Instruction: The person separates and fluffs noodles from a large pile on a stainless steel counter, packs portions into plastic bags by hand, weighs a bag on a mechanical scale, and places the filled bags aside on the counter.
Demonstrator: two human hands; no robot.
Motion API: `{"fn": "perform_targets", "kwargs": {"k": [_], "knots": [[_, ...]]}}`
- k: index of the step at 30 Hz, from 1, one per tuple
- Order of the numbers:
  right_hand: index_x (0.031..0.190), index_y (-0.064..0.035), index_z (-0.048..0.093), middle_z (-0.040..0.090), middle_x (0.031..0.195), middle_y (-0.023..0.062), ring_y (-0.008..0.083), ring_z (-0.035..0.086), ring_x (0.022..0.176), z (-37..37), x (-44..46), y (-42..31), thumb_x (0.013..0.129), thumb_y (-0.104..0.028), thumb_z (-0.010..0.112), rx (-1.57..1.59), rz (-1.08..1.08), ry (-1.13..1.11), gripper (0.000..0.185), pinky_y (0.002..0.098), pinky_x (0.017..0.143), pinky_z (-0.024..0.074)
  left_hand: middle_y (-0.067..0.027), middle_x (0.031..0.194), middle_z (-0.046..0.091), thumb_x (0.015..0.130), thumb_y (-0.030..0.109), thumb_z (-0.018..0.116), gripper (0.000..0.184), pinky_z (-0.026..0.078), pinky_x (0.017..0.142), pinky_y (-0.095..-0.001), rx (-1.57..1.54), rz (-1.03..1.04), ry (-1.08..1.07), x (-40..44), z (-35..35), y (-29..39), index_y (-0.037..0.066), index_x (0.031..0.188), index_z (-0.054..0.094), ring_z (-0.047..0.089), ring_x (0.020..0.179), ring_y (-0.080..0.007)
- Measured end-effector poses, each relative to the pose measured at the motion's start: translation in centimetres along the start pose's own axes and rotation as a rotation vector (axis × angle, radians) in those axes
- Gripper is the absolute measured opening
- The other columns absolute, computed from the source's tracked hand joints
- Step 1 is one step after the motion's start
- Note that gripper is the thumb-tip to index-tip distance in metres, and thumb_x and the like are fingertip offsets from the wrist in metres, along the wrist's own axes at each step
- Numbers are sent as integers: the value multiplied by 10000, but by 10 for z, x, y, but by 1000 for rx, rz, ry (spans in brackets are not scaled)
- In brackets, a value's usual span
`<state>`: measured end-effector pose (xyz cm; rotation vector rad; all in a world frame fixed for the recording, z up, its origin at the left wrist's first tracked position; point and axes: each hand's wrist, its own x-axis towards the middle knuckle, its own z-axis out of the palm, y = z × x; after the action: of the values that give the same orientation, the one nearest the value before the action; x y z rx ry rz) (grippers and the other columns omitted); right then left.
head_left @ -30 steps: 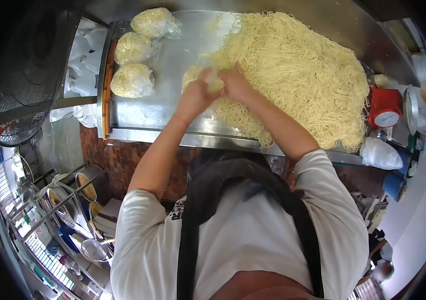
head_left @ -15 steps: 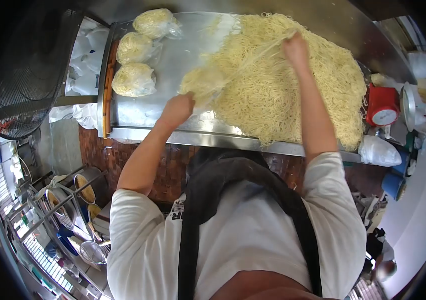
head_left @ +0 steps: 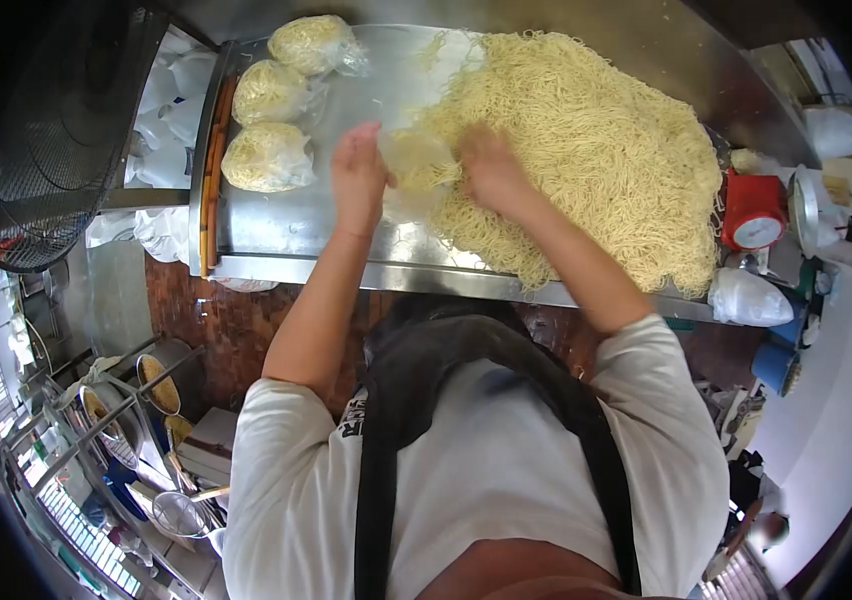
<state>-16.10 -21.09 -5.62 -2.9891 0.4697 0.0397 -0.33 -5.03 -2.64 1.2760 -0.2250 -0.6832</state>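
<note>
A broad heap of yellow noodles covers the right part of the metal tray table. Between my two hands lies a clear plastic bag with some noodles in it. My left hand is at the bag's left side, palm turned inward; what its fingers touch is unclear. At the bag's right, by the heap's left edge, my right hand is blurred by motion, its fingers smeared. Three bags of noodles stand in a column at the table's left end.
Bamboo poles lie along the table's left edge. A red scale and a white plastic bag sit at the right. A mesh fan guard is at the upper left. Another person shows at the lower right.
My right hand has come down and left from over the heap to the bag. The stretched plastic is now gathered between my hands. My left hand has risen slightly.
</note>
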Motion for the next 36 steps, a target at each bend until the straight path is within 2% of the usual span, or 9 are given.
{"fn": "perform_targets", "kwargs": {"k": [3,8,11,14,18,22,24,33,36], "knots": [[1227,15,582,622,1236,215,319,582,1204,10,20,-10,859,-147,639,224,70,-535,405,528,1123,330,9,624,497,973,236,608,285,414,474,-253,488,17,-272,-6,24,4,117,1232,616,472,531,-58],[1140,-57,630,684,999,143,271,645,958,-26,12,42,959,-309,590,804,-126,-483,313,398,909,479,-235,862,643,999,318,542,307,460,746,-479,1036,197,-796,-2,16,-38,33,1030,650,592,832,-458],[1125,-98,652,661,944,92,214,601,848,-66,-7,55,995,-372,543,832,52,-507,322,375,841,490,-253,863,629,1002,298,531,293,460,736,-478,1093,140,-890,-12,-4,-24,25,995,639,579,831,-469],[1226,-90,628,661,1092,104,228,615,985,-78,-16,102,974,-296,563,1121,282,-226,332,446,935,477,-204,762,624,982,299,571,280,469,685,-423,1191,154,-776,-18,-50,-35,27,1007,633,623,735,-368],[1316,23,539,516,1410,184,339,397,1386,-81,-4,82,902,-102,542,-110,696,-155,432,650,1099,298,-170,729,607,938,314,636,315,488,656,-405,1009,-16,-368,-45,-60,-2,-2,944,638,616,691,-301],[1383,45,467,440,1446,243,376,365,1390,-86,15,-35,830,-101,622,107,248,-377,593,620,1127,285,-10,602,467,984,335,607,281,386,489,-301,609,-146,-144,-42,-82,-31,56,959,582,445,507,-127],[1380,36,476,465,1419,232,386,397,1354,-25,20,-61,802,-123,659,213,124,45,627,590,1107,322,46,570,396,1012,322,574,235,325,433,-261,270,-214,-123,-39,-62,-18,98,945,547,355,456,-76],[1003,-89,706,707,888,154,306,686,857,-65,-13,36,709,-2,668,471,179,-457,309,412,734,530,66,569,327,1018,230,558,213,244,384,-230,58,-393,-401,-72,5,76,128,862,455,281,425,-52],[1015,-79,717,707,869,141,290,665,731,-88,-86,58,739,16,612,613,149,-147,311,387,655,520,66,566,357,990,194,597,190,234,379,-235,42,-451,-560,-88,48,91,122,876,463,297,419,-47]]}}
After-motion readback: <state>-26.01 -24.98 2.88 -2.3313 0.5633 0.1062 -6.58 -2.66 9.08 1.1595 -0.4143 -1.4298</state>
